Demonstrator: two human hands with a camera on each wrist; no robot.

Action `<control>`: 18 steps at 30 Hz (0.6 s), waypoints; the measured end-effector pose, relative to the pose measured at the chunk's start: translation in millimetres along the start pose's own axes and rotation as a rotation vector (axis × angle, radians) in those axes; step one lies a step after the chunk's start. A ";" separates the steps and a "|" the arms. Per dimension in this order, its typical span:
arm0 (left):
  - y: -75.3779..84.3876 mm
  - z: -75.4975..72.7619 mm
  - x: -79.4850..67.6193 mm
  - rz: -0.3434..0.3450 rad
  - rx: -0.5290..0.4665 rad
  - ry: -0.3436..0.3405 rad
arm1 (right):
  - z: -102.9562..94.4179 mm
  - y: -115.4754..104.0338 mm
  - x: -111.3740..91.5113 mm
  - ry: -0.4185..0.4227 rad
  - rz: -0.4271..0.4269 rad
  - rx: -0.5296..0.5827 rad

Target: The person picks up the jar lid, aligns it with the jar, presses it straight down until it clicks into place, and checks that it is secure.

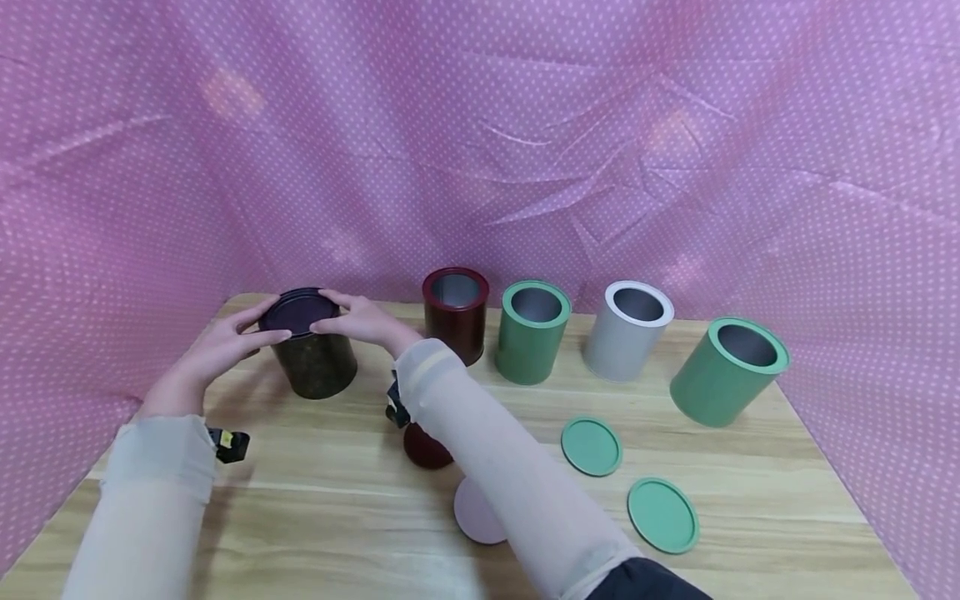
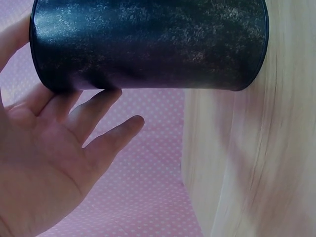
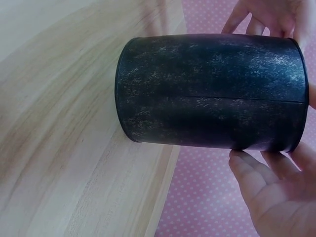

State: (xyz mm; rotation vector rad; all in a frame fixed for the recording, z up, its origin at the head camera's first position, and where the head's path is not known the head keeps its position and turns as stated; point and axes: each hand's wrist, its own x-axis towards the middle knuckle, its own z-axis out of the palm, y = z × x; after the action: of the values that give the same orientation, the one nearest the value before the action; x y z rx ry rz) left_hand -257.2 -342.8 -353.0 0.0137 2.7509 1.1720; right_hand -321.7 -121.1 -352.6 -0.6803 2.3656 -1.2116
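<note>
A dark, mottled black can [image 1: 315,368] stands upright at the left of the wooden table, with a dark lid [image 1: 298,314] across its top. From the left side, my left hand [image 1: 225,340] grips the can's upper edge, fingers on the wall and thumb near the lid's rim. Opposite it, my right hand [image 1: 366,320] holds the same top edge from the right. In the left wrist view the can [image 2: 153,44] hides some fingertips of the left hand [image 2: 54,143]. The right wrist view has fingers of both hands touching the can's wall near its top end.
To the right stand a dark red can [image 1: 459,329], a green can [image 1: 528,354], a pale grey can [image 1: 624,346] and another green can [image 1: 716,387], all open-topped. Before them lie a dark red lid [image 1: 426,447], a pale lid [image 1: 476,512] and green lids [image 1: 592,447]. Polka-dot cloth [image 1: 480,125] surrounds the table.
</note>
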 end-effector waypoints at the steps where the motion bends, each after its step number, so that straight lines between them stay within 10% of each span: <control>1: 0.3 0.0 -0.3 -0.001 0.005 0.003 | 0.3 0.1 -0.1 0.001 0.000 0.001; 18: 2.1 6.0 -10.3 0.005 -0.003 0.021 | 3.9 5.8 -2.2 0.008 -0.040 -0.008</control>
State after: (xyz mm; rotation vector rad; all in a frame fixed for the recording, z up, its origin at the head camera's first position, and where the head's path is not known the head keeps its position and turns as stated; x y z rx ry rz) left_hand -246.3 -337.7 -354.2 0.0079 2.7689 1.1839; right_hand -319.2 -119.4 -359.3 -0.7304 2.3753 -1.2247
